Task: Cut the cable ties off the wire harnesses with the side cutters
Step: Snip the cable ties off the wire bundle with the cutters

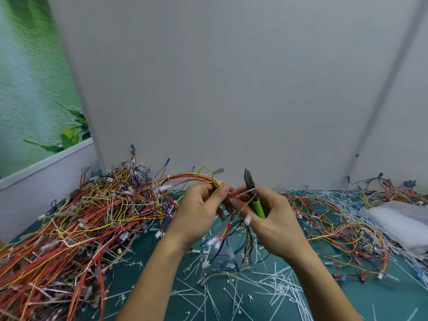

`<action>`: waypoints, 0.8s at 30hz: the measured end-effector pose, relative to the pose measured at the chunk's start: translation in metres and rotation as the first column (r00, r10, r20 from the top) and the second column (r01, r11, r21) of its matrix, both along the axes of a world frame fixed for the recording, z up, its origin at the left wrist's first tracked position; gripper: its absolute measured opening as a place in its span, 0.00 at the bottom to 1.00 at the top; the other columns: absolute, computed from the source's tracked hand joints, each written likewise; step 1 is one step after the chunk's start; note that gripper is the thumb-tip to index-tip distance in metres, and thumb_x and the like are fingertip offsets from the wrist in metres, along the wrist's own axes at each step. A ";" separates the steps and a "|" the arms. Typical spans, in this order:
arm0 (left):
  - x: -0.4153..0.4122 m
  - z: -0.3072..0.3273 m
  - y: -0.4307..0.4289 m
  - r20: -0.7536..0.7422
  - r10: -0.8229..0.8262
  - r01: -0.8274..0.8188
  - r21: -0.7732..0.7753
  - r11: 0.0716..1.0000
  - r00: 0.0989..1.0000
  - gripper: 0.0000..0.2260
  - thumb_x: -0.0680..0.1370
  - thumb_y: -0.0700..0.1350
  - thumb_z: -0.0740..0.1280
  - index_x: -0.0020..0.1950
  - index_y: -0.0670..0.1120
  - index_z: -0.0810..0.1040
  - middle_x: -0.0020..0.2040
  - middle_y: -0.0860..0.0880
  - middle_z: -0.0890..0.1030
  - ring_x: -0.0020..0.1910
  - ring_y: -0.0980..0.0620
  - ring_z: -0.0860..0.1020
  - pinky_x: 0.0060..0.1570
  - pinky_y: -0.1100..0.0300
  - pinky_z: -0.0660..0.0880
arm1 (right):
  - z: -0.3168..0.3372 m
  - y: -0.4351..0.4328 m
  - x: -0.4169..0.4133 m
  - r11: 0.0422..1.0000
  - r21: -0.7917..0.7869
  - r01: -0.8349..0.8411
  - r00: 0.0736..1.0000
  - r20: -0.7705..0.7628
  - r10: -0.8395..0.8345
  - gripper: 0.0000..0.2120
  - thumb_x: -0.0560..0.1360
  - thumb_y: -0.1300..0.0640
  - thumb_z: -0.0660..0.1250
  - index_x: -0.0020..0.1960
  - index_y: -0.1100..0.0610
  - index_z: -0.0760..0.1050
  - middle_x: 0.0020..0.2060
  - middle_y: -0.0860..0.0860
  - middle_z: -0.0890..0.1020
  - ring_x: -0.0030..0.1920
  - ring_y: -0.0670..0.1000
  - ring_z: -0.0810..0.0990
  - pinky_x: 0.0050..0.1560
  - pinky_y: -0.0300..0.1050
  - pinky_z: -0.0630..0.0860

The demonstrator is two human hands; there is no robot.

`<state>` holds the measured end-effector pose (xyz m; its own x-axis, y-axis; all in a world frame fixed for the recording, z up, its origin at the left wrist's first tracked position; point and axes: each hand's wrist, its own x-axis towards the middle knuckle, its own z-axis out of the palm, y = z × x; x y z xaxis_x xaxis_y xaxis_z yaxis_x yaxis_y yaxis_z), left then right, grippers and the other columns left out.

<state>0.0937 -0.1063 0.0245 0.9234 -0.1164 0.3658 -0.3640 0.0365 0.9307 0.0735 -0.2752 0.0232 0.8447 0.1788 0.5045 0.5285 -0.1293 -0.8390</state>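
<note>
Hands [199, 205] [273, 218] hold harness [185, 178] and green side cutters [253, 195] above table [162, 258]

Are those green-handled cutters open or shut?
Shut: the side cutters point upward in the right hand, their blades meeting with no gap.

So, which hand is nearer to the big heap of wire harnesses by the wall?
Left. The left hand is raised just beside the heap of wire harnesses, pinching wires that run from it. The right hand, holding the side cutters, is on the far side of the left hand.
</note>
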 end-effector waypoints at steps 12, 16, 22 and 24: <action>-0.008 0.005 0.007 -0.038 -0.213 0.213 0.008 0.977 0.976 0.08 0.84 0.39 0.63 0.56 0.42 0.82 0.40 0.47 0.83 0.37 0.52 0.79 0.39 0.59 0.77 | 0.002 -0.009 -0.001 0.988 -0.148 -0.040 0.997 0.062 0.050 0.07 0.81 0.62 0.70 0.47 0.52 0.81 0.42 0.40 0.86 0.43 0.38 0.82 0.46 0.29 0.75; -0.007 0.005 0.014 -0.022 -0.229 0.230 0.062 0.971 0.973 0.09 0.82 0.41 0.64 0.57 0.45 0.84 0.37 0.43 0.77 0.37 0.49 0.76 0.41 0.59 0.76 | 0.002 -0.005 -0.001 0.999 -0.033 0.003 1.000 0.026 -0.003 0.05 0.82 0.58 0.69 0.47 0.54 0.81 0.44 0.56 0.87 0.40 0.54 0.84 0.41 0.45 0.80; -0.003 -0.001 0.006 0.030 -0.034 0.028 0.195 0.980 0.999 0.03 0.79 0.45 0.73 0.50 0.49 0.85 0.37 0.53 0.85 0.36 0.56 0.81 0.40 0.63 0.78 | -0.003 -0.001 0.003 0.989 0.084 0.122 0.991 -0.060 -0.117 0.07 0.81 0.55 0.69 0.47 0.56 0.82 0.38 0.57 0.83 0.39 0.57 0.82 0.41 0.42 0.81; -0.002 -0.003 0.004 0.064 -0.019 0.006 0.201 0.980 0.998 0.03 0.78 0.48 0.73 0.50 0.52 0.85 0.43 0.55 0.87 0.43 0.57 0.84 0.42 0.64 0.78 | -0.003 0.000 0.002 0.986 0.095 0.137 0.989 -0.061 -0.131 0.06 0.81 0.54 0.69 0.46 0.53 0.82 0.38 0.55 0.84 0.39 0.54 0.82 0.40 0.40 0.81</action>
<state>0.0915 -0.1024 0.0218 0.8966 -0.2046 0.3927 -0.4244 -0.1439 0.8939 0.0756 -0.2751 0.0206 0.8844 0.0135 0.4665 0.4650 -0.1105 -0.8784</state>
